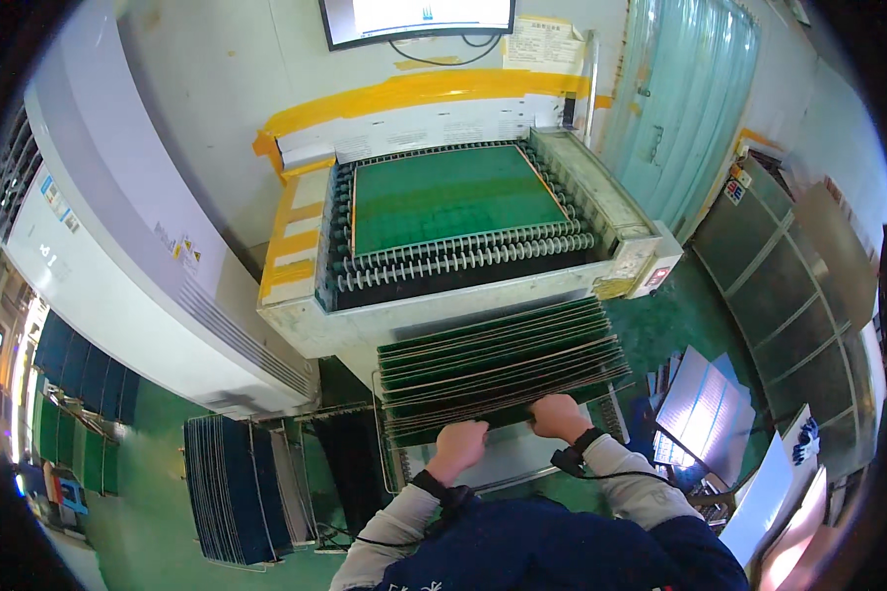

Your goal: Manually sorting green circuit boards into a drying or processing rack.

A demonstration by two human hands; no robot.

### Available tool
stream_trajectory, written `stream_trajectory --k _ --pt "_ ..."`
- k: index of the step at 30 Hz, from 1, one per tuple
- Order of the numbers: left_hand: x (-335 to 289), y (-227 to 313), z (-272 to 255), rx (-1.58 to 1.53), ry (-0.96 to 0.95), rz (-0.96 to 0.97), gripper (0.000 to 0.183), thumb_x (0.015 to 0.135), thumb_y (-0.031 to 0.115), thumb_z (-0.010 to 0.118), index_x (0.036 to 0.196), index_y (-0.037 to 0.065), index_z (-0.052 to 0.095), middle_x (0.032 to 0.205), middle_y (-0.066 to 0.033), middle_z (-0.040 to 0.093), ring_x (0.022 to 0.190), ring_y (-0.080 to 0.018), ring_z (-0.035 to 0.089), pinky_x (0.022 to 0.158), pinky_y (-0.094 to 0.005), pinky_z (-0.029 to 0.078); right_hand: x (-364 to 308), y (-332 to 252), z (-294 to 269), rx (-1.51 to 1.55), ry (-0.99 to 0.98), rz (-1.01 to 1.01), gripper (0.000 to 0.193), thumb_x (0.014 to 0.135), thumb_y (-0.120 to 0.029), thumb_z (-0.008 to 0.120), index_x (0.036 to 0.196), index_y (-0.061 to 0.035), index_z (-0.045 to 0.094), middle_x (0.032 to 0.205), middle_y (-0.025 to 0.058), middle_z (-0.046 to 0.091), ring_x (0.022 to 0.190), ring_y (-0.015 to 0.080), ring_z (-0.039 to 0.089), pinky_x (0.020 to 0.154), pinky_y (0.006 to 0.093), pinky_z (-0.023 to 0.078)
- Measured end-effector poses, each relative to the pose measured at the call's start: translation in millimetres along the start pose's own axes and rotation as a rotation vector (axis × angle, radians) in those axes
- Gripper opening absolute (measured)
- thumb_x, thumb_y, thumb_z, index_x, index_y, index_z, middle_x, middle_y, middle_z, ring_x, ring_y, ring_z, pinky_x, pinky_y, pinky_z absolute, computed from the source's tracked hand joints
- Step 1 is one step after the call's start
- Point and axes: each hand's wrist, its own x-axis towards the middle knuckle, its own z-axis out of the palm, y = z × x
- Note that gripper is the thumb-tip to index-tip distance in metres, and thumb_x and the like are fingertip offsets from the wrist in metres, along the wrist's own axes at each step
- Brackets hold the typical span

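Observation:
Several green circuit boards [498, 360] stand on edge, leaning in a wire rack [389, 448] below a conveyor machine [463, 295]. My left hand [458, 445] and my right hand [559, 414] both grip the top edge of the nearest board in the rack. Another green board [443, 197] lies flat on the machine's rollers [463, 258] above. A black band with a cable sits on each wrist.
A large white cabinet unit [118, 246] stands at the left. A second rack of dark blue panels [232, 488] is on the green floor at lower left. Grey panels [788, 286], blue and white sheets [705, 404] lie right. A monitor [419, 18] hangs above.

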Motion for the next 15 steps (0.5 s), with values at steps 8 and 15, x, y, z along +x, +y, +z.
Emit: stream_trajectory --k 8,15 --pt "3.3 -3.9 6.7 -0.013 0.036 -0.003 0.015 0.081 0.023 0.056 0.085 0.011 0.062 0.076 -0.014 0.065 0.075 -0.0369 0.064 0.062 -0.0507 0.049 1.7 1.5 0.9 0.025 0.024 0.011 0.023 0.071 -0.022 0.059 0.083 -0.0074 0.072 0.083 0.0182 0.069 0.081 0.0367 0.067 0.072 0.0468 0.054" --pt "1.7 -0.5 -0.5 -0.013 0.073 -0.004 0.012 0.081 0.022 0.057 0.083 0.01 0.061 0.074 -0.0135 0.064 0.073 -0.0369 0.064 0.061 -0.0505 0.048 6.5 3.6 5.6 0.004 0.041 0.004 0.023 0.072 -0.027 0.061 0.083 -0.0095 0.072 0.081 0.0164 0.069 0.08 0.0364 0.067 0.07 0.0467 0.054"
